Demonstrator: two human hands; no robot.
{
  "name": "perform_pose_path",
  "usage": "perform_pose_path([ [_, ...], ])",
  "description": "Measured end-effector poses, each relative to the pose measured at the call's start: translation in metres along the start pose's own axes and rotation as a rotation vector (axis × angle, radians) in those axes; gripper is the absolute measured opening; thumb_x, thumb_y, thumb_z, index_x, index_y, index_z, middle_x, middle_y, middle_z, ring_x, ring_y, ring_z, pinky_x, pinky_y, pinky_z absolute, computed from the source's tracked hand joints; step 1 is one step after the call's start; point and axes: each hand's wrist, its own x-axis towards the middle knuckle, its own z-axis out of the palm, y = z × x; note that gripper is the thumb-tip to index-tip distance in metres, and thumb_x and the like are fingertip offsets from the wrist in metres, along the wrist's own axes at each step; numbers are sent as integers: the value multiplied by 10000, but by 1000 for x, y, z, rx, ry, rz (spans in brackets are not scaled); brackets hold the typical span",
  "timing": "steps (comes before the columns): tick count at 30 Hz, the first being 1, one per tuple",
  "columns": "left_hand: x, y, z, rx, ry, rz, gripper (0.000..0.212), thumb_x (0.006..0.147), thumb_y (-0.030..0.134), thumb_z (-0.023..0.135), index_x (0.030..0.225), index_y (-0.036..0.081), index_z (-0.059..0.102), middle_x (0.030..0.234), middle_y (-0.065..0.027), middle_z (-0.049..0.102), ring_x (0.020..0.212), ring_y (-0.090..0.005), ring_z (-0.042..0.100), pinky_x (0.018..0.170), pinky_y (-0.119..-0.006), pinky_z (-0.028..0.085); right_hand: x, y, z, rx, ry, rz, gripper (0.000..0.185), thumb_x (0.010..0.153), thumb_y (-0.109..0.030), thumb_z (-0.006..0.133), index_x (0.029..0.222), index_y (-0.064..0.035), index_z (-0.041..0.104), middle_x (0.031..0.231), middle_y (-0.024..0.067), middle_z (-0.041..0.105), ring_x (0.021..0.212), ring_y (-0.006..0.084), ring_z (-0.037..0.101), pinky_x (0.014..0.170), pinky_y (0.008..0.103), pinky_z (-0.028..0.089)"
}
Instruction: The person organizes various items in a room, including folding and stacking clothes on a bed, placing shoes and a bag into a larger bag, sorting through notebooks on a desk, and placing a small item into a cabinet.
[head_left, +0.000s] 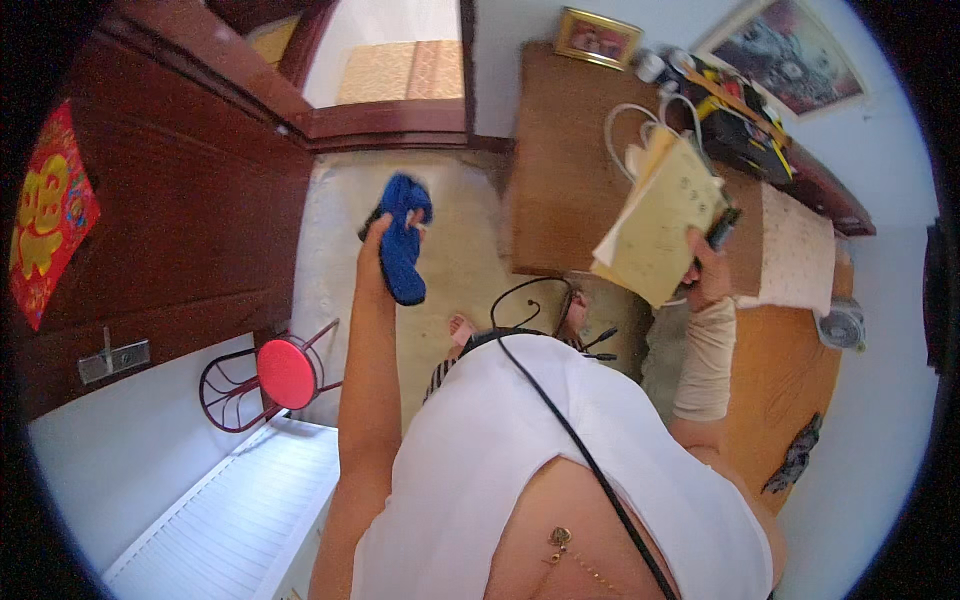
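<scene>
My left hand (377, 229) is held out over the pale floor, closed around a dark blue cloth bundle (403, 259) that hangs below the fingers. A small whitish bit shows beside it, too blurred to name. On the other side, my right hand (711, 277) grips a yellowish paper booklet or stack of papers (660, 225) bearing writing. A dark, slim object (724, 227) is in that same hand; its kind is unclear. Loops of white cable (616, 139) rise behind the papers, and I cannot tell whether they are held too. Beneath the papers is the brown wooden tabletop (559, 180).
A gold picture frame (598, 37) and a black-and-yellow bag (739, 135) stand along the table's back. Pink patterned cloth (795, 251) and a small fan (840, 326) are at right. A red-seated chair (287, 373) stands near the dark red door (187, 187). A black cable (570, 431) crosses my front.
</scene>
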Motion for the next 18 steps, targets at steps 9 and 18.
perform_pose_path([
  [9, 6, 88, -84, 336, 135, -87, 305, 803, 179, 621, 1036, 0, 541, 903, -116, 607, 719, -243, 643, 606, -349, 527, 75, 47, 231, -223, -361, 224, 234, 791, -282, 677, 828, -60, 612, 596, -9, 556, 402, 59, 374, 367, 228, 282],
  [18, 121, 186, -127, 1223, 35, 15, 550, 684, 120, 690, 1215, 182, 561, 1113, -178, 491, 1024, -264, 529, 903, -312, 413, 168, 47, 423, -205, -683, 231, 213, 777, -240, 707, 833, -57, 613, 591, 7, 557, 428, 83, 444, 390, 228, 328],
])
